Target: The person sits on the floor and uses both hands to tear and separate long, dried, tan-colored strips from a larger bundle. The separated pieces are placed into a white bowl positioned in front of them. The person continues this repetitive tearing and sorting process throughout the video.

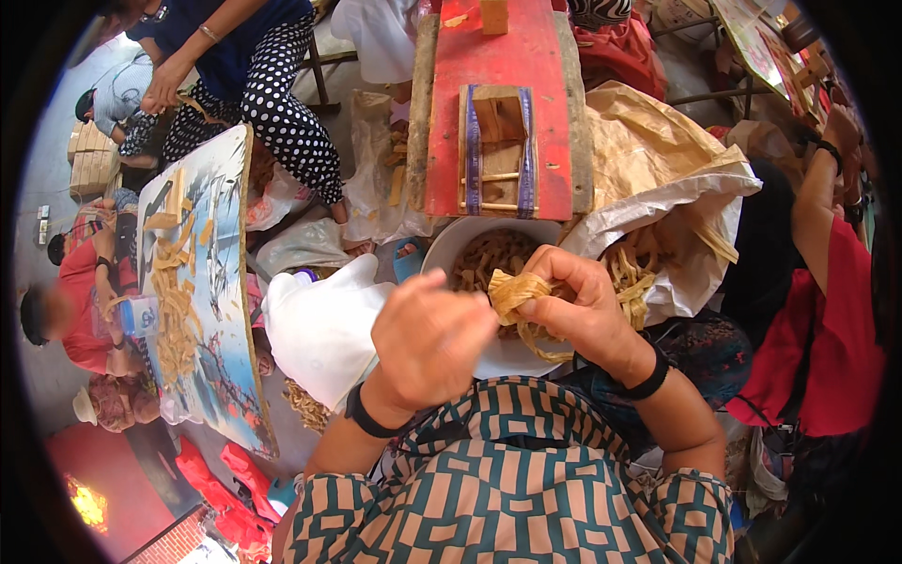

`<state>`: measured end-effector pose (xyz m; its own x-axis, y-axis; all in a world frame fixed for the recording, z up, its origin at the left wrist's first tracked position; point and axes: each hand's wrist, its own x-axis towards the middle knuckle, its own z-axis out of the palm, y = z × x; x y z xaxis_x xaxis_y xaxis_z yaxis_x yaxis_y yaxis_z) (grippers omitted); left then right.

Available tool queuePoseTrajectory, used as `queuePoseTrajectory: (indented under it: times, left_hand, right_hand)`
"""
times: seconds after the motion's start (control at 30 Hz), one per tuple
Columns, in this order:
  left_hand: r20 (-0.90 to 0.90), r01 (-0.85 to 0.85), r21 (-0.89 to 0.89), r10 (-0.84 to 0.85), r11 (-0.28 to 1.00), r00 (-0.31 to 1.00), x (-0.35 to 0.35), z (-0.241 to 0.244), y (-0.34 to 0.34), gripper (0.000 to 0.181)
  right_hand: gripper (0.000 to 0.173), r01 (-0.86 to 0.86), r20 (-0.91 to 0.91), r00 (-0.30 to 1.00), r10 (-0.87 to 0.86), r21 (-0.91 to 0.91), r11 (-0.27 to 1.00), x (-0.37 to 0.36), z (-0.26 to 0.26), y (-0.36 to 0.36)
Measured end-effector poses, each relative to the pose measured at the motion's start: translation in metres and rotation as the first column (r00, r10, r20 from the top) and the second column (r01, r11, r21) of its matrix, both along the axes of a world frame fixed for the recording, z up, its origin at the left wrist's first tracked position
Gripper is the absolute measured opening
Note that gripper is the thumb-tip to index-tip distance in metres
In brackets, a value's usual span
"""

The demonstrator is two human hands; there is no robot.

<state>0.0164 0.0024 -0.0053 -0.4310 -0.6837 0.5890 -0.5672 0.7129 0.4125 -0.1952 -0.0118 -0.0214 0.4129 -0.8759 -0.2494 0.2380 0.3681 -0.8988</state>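
My right hand pinches a wound tan bundle of dried plant-like strip between thumb and fingers, and a loose end hangs below it. Beside it on the left, my left hand is raised with its fingers curled. It is blurred by motion, and whether it grips anything is unclear. Below both hands stands a white bucket holding many small twisted brown pieces. To its right, a paper-like sack lies open with longer tan strips in its mouth.
Ahead is a red wooden bench bearing a wooden block frame with purple straps. A white cloth or bag stands at my left. Beyond it, a painted table carries strips. Several people sit around, one in polka-dot trousers.
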Motion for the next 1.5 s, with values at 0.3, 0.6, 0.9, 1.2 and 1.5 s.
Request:
queuePoseTrajectory:
  times: [0.3, 0.6, 0.9, 1.2, 1.5]
  left_hand:
    - [0.184, -0.073, -0.020, 0.075, 0.997, 0.980, -0.019, -0.005, 0.006, 0.017]
    - [-0.317, 0.056, 0.380, 0.073, 0.923, 0.946, -0.016, -0.021, 0.002, 0.025]
    - [-0.563, 0.367, 0.822, 0.526, 0.435, 0.637, -0.021, -0.013, 0.002, 0.016]
    - [-0.605, 0.366, 0.782, 0.474, 0.505, 0.639, -0.013, -0.021, -0.003, 0.014]
    - [-0.562, 0.444, 0.827, 0.501, 0.344, 0.659, -0.012, -0.022, -0.001, 0.008]
  right_hand:
    - [0.043, 0.094, 0.060, 0.994, -0.087, -0.112, 0.989, 0.008, -0.011, -0.002]
    - [0.056, -0.037, 0.218, 0.974, 0.057, -0.096, 0.995, -0.002, -0.003, -0.002]
    - [0.048, 0.089, 0.131, 0.988, -0.080, -0.065, 0.994, 0.015, -0.008, 0.005]
    - [0.038, 0.130, 0.117, 0.985, -0.128, -0.005, 0.992, 0.011, -0.014, 0.005]
    - [0.040, 0.056, -0.313, 0.928, -0.204, -0.423, 0.904, 0.015, -0.004, 0.007]
